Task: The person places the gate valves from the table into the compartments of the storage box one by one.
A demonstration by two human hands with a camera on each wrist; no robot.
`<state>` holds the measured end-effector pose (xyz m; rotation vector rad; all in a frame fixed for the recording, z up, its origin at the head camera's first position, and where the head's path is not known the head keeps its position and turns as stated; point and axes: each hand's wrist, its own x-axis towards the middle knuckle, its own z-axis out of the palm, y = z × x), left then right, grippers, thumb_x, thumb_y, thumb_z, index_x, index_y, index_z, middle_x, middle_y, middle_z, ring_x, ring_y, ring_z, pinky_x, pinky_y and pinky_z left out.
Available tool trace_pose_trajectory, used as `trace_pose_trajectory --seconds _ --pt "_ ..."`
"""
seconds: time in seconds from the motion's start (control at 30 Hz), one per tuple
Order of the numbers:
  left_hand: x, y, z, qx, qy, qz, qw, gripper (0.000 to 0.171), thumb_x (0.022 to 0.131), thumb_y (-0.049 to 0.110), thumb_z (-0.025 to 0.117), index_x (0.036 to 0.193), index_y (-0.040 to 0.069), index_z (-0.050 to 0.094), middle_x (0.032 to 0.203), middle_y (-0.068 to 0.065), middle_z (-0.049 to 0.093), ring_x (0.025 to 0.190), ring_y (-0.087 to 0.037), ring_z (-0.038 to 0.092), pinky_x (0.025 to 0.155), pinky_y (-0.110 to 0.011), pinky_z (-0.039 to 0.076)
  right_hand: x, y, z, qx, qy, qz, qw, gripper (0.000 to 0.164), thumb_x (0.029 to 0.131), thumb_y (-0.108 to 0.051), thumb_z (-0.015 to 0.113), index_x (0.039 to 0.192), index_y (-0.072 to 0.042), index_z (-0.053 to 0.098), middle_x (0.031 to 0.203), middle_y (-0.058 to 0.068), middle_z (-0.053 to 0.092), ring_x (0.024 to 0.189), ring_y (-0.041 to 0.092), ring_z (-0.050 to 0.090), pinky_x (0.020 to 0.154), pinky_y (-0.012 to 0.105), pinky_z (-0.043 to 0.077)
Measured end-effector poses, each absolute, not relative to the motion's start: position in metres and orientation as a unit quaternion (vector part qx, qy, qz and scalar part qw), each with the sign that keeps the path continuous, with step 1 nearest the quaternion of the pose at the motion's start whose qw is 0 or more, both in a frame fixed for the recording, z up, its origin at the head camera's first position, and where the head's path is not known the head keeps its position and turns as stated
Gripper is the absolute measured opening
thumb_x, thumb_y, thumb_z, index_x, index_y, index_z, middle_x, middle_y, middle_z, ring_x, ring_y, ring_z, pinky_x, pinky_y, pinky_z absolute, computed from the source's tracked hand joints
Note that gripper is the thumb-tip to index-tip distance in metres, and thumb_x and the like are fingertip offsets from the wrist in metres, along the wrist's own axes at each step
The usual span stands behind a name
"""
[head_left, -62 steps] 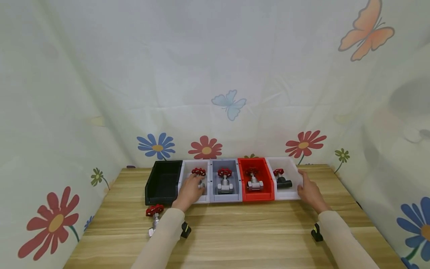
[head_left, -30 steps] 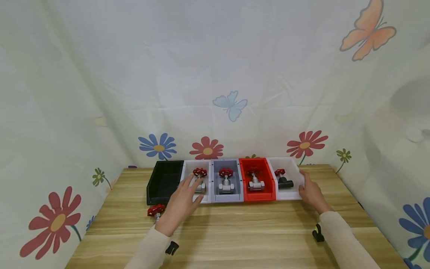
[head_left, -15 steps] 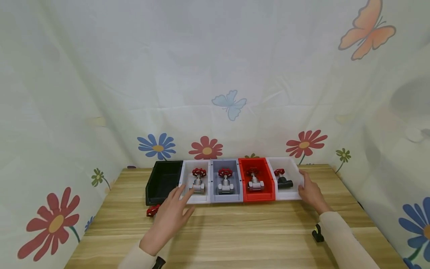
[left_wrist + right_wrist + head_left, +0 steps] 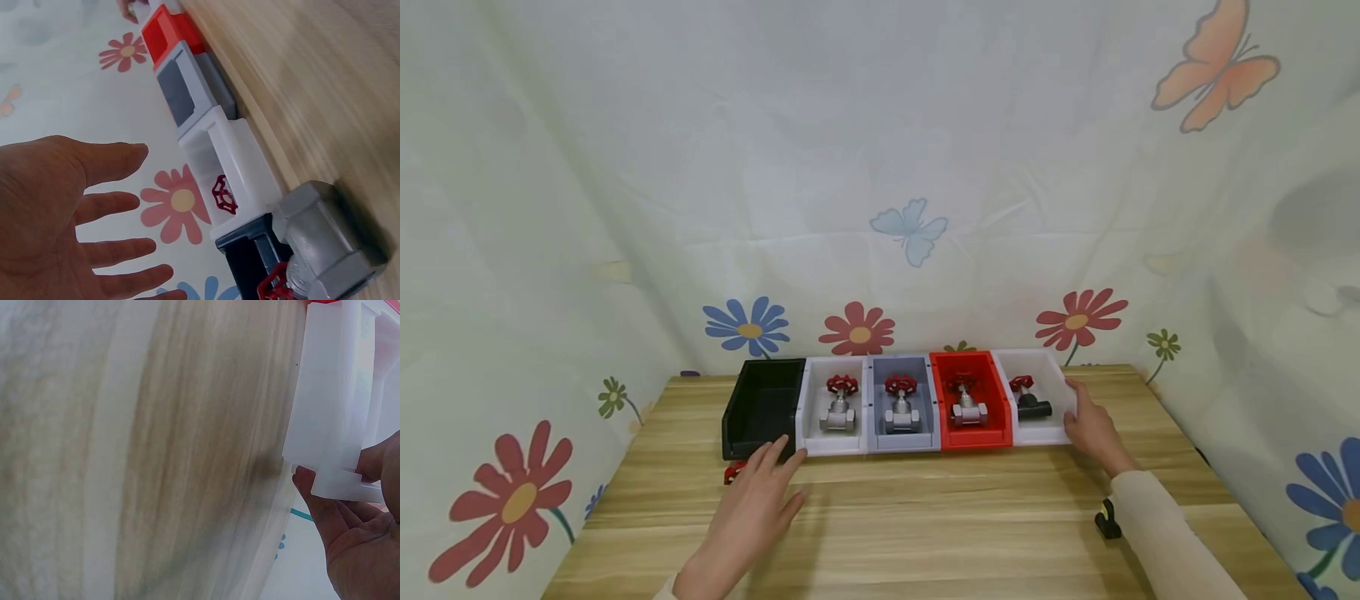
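Observation:
My left hand (image 4: 745, 508), fingers spread and holding nothing, hovers in front of the black bin (image 4: 763, 412). Below it a gate valve lies on the table, mostly hidden in the head view except part of its red handwheel (image 4: 734, 473). The left wrist view shows that valve's steel body (image 4: 325, 237) close to the camera. My right hand (image 4: 1093, 427) grips the side wall of the rightmost white bin (image 4: 1043, 437), thumb inside and fingers outside. A dark valve with a red handwheel (image 4: 1033, 406) lies in that bin.
Between the black bin and the right white bin stand another white bin (image 4: 831, 446), a grey-blue bin (image 4: 904, 443) and a red bin (image 4: 977, 439), each with a steel valve. The row stands on a wooden table (image 4: 925, 525) before a flowered cloth (image 4: 820, 167).
My left hand has let go of the valve in the left white bin and drawn back leftward and toward me, over the loose valve. My right hand has stayed on its bin.

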<state>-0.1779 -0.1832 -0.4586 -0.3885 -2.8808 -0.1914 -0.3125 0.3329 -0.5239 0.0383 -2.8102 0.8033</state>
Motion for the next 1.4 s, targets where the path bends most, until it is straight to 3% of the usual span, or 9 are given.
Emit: trace_pose_trajectory --seconds 0.2,0.4,0.77,1.07,1.4 --pt "-0.171 -0.192 -0.467 -0.126 -0.982 -0.064 0.121 0.056 0.083 0.035 0.077 0.134 0.019 0.06 0.144 -0.017 0.051 0.13 -0.04 0.05 0.1 -0.058 0.047 -0.313 0.332 -0.524 0.011 -0.957 0.271 0.103 0.059 0.091 -0.003 0.05 0.146 0.003 0.029 0.097 0.043 0.061 0.072 0.038 0.059 0.069 0.056 0.048" --pt "-0.169 -0.2 -0.478 -0.136 -0.976 -0.078 0.151 0.055 0.08 0.029 0.081 0.131 0.017 0.062 0.131 -0.016 0.058 0.118 -0.036 0.057 0.091 -0.055 0.053 -0.314 0.332 -0.522 0.014 -0.957 0.271 0.105 0.059 0.091 -0.003 0.051 0.146 0.004 0.029 0.102 0.044 0.06 0.076 0.04 0.06 0.07 0.056 0.049" --pt "-0.17 -0.216 -0.487 -0.102 -0.986 -0.082 0.105 0.055 0.082 0.032 0.079 0.132 0.016 0.062 0.133 -0.015 0.057 0.122 -0.037 0.055 0.096 -0.057 0.049 -0.314 0.331 -0.52 0.016 -0.957 0.27 0.104 0.059 0.091 -0.003 0.051 0.145 0.005 0.029 0.098 0.043 0.061 0.072 0.037 0.058 0.068 0.054 0.048" --pt "-0.175 -0.227 -0.494 -0.091 -0.99 -0.086 0.07 0.056 0.084 0.036 0.075 0.134 0.015 0.06 0.136 -0.015 0.056 0.123 -0.038 0.053 0.088 -0.058 0.051 -0.314 0.332 -0.521 0.018 -0.955 0.272 0.115 0.058 0.09 -0.002 0.052 0.145 0.003 0.031 0.097 0.043 0.062 0.073 0.04 0.06 0.068 0.055 0.049" --pt "-0.176 -0.234 -0.504 -0.093 -0.99 -0.08 0.075 0.054 0.083 0.035 0.077 0.13 0.012 0.063 0.12 -0.01 0.062 0.107 -0.033 0.059 0.077 -0.05 0.054 -0.313 0.332 -0.52 0.012 -0.957 0.275 0.096 0.059 0.092 -0.003 0.05 0.146 0.003 0.029 0.104 0.044 0.06 0.076 0.039 0.06 0.069 0.053 0.049"
